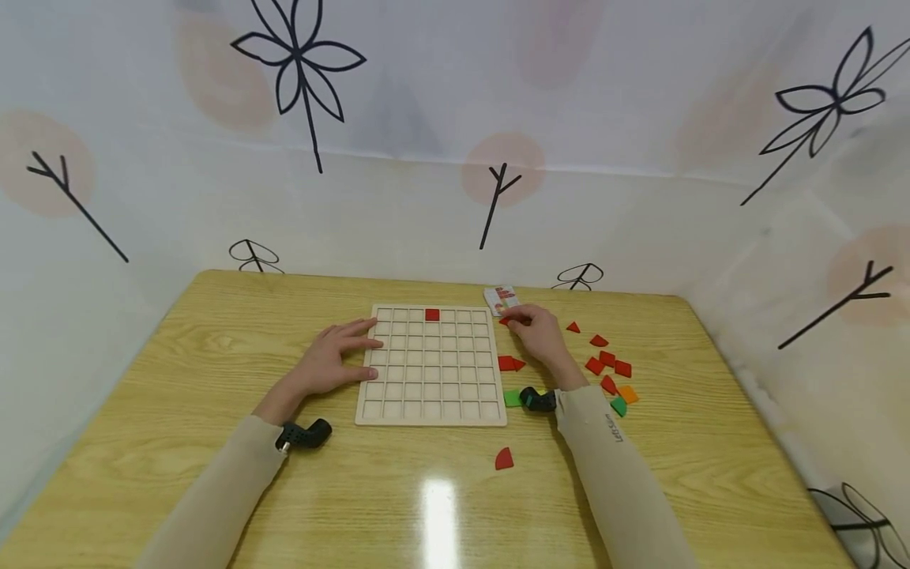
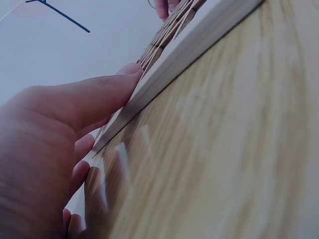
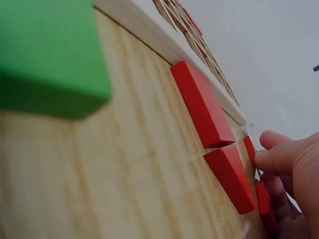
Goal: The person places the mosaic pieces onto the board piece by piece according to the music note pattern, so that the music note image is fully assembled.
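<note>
A pale wooden grid board lies on the table, with one red square tile in its top row. My left hand rests along the board's left edge with spread fingers, and its thumb touches the rim. Beyond the board's upper right corner, my right hand pinches a small red piece between thumb and fingertips, close to a printed card. Below that hand lie a red square block and a red triangle block, end to end beside the board.
Right of my right hand are scattered several red pieces, an orange piece and a green piece. A bright green block sits by the board's lower right. Nearer me lies a red quarter-round. Patterned cloth hangs behind the table.
</note>
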The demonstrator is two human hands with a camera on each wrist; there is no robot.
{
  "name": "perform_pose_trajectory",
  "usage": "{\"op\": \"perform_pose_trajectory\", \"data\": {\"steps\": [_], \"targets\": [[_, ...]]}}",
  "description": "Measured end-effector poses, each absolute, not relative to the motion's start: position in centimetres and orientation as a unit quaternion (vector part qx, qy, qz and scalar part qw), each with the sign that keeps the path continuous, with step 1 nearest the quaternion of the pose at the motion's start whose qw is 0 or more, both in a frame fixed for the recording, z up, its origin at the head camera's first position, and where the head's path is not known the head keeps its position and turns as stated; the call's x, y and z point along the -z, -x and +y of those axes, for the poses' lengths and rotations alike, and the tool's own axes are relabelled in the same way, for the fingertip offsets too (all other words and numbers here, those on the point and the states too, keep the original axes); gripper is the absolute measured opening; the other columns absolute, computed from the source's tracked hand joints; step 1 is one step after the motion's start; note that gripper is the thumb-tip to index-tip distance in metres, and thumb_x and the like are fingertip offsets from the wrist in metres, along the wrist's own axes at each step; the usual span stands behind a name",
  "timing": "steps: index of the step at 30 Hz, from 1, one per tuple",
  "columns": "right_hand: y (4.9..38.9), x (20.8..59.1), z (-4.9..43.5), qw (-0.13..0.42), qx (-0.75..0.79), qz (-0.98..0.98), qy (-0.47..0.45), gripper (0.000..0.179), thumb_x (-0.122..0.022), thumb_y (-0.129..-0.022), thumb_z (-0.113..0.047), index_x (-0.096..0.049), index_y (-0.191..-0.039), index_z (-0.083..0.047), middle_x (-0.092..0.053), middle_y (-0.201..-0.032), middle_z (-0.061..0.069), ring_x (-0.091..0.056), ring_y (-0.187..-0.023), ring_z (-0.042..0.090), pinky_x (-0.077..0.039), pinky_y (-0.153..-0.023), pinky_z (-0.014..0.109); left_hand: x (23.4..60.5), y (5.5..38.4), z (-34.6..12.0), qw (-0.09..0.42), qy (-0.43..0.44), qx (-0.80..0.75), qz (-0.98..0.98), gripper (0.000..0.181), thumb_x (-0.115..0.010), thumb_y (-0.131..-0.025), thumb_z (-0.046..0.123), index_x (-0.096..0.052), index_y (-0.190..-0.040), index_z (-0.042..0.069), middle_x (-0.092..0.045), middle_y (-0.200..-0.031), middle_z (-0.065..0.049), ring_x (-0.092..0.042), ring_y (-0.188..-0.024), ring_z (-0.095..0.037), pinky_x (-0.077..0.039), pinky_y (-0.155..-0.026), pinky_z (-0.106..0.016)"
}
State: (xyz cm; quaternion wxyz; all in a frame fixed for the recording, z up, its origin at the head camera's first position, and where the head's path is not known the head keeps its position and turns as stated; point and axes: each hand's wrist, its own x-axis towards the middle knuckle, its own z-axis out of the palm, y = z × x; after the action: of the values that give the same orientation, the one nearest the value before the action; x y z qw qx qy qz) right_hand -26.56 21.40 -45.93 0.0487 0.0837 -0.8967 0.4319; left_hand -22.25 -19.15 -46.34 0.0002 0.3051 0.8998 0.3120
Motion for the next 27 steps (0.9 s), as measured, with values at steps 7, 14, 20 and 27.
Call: {"op": "perform_pose_trajectory", "data": {"steps": [7,14,20,27], "targets": [[26.54,46.12,21.25,0.059,-0.46,-0.882,-0.082,0.018,-0.063,-0.097,-0.002,-0.073,-0.111,-0.002,-0.066,-0.107,0.016,-0.06,-0.097,0.03,-0.05,-0.086,0.042,46.45,22.26,-19.22,-0.003,-0.305,-0.311,0.9,0.054,-0.077,-0.086,0.039,-0.067,-0.131,0.012,-0.037,-0.158,-0.01,-0.028,-0.146,-0.033,-0.012,-0.116,-0.061],[26.76,46.21,21.36,0.055,-0.487,-0.867,-0.085,0.019,-0.065,-0.094,0.003,-0.071,-0.112,0.001,-0.065,-0.108,0.018,-0.06,-0.098,0.031,-0.05,-0.087,0.042,46.29,22.27,-19.26,-0.008,-0.307,-0.308,0.901,0.054,-0.077,-0.085,0.038,-0.067,-0.131,0.011,-0.037,-0.157,-0.011,-0.029,-0.145,-0.034,-0.014,-0.115,-0.061],[27.01,46.01,21.42,0.037,-0.473,-0.877,-0.084,0.019,-0.065,-0.095,0.001,-0.071,-0.113,0.0,-0.064,-0.111,0.016,-0.06,-0.101,0.032,-0.051,-0.088,0.042,46.31,22.27,-19.32,-0.009,-0.306,-0.309,0.9,0.053,-0.078,-0.085,0.038,-0.068,-0.13,0.012,-0.037,-0.157,-0.011,-0.03,-0.145,-0.034,-0.014,-0.115,-0.061],[26.88,45.35,21.12,0.031,-0.458,-0.886,-0.074,0.016,-0.066,-0.095,-0.004,-0.073,-0.11,-0.002,-0.066,-0.11,0.017,-0.061,-0.1,0.032,-0.05,-0.085,0.043,46.27,22.21,-19.21,-0.005,-0.304,-0.311,0.901,0.053,-0.077,-0.086,0.039,-0.068,-0.13,0.012,-0.037,-0.158,-0.009,-0.029,-0.145,-0.033,-0.013,-0.116,-0.06]]}}
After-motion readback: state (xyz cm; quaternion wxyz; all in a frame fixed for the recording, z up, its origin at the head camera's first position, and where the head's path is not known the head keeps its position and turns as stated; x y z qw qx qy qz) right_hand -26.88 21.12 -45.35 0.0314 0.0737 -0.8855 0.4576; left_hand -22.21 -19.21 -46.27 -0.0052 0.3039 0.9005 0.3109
